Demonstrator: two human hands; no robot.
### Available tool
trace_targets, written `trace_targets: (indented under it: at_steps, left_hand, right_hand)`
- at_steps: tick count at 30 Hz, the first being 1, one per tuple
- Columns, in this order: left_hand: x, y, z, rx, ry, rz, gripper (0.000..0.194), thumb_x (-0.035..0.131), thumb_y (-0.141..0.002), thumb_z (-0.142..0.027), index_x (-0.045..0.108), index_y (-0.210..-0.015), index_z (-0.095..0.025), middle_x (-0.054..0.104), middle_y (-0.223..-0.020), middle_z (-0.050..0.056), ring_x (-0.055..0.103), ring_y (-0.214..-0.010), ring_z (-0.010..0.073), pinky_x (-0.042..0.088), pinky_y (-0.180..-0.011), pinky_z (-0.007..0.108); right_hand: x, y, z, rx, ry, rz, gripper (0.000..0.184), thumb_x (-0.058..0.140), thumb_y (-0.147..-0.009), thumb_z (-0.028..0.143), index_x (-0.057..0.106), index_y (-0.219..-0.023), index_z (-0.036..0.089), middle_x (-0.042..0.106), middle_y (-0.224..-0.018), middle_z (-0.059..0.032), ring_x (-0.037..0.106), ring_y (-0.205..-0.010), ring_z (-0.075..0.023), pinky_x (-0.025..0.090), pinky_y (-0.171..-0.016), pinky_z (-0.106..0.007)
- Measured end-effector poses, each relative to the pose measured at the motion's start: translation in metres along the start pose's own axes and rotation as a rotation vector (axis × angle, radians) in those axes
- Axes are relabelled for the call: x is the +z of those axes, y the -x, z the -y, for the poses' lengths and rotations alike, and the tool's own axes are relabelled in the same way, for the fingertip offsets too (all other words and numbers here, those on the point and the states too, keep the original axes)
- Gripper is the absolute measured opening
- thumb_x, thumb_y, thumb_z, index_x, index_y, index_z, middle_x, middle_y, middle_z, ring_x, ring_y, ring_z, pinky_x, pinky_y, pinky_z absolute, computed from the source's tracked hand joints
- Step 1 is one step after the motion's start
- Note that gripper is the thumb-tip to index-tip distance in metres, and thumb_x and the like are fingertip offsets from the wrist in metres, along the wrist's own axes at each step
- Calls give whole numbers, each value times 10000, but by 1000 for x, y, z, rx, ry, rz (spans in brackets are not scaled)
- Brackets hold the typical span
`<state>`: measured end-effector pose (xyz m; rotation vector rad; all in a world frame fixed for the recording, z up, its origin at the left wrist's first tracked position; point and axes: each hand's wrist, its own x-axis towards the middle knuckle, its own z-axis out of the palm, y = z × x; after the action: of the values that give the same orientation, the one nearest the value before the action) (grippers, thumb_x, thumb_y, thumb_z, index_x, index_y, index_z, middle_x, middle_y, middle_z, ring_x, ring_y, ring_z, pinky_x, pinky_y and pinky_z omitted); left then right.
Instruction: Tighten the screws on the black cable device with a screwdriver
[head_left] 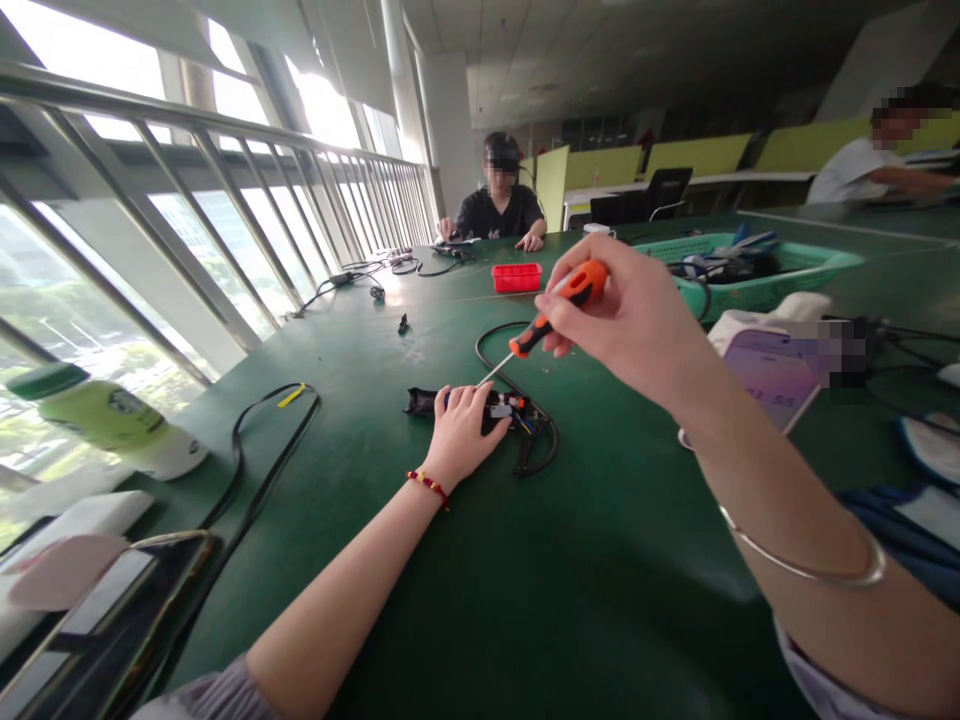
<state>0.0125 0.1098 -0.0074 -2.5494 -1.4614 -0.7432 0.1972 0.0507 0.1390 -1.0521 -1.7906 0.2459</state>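
A green table (600, 610) fills an office beside one metal railing (247, 148) and bright windows. On it, the right hand (637, 320) closes thumb and fingertips around one orange-and-black screwdriver (531, 336), its handle raised and its shaft slanting down toward the left hand (465, 430). The screwdriver's tip is hidden by the left fingers, so contact cannot be told. The left hand is loosely closed over one opened black corded appliance (501, 408), fingers bent across its top and thumb at the near side. The appliance lies in the table's middle, wires exposed at its right end, one black cord (553, 450) looping beside it. Each forearm wears one band: a red beaded bracelet (427, 485) on the left, a silver bangle (814, 575) on the right. Beyond the hands are one small black piece (403, 324) and one red tray (517, 280). To the right stand one green basket (810, 275) of tangled items and one lit phone (769, 385); to the left, one green-capped bottle (112, 420) and one yellow-tagged cable (238, 440). Two other people sit farther off, one opposite (495, 212), one at right (855, 172).
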Motion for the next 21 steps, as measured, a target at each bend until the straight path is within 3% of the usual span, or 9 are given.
trace_targets:
  at_steps: [5,9,21]
  left_hand:
    - [0,0,1,4,-21,10,470,490,-879,-436,482,-1261,-161,602,-1156,105,494,-1119,274,252,-1068,495]
    - [0,-1,1,-4,-19,20,472,492,-880,-442,485,-1255,-157,600,-1163,106,491,-1126,276,238,-1075,490]
    - [0,-1,-1,-18,-45,40,472,481,-885,-452,475,-1258,-163,595,-1172,93,483,-1123,265,239,-1079,476]
  right_hand:
    - [14,5,-19,64,198,137,88,562,-773,272,530,-772,191,559,-636,21,515,-566,-105,355,-541,-231]
    - [15,9,-26,76,325,128,109,551,-764,303,522,-740,201,528,-605,28,442,-538,-96,308,-534,-234]
    - [21,8,-34,67,325,134,108,534,-765,318,501,-750,215,536,-614,27,440,-540,-103,298,-543,-234]
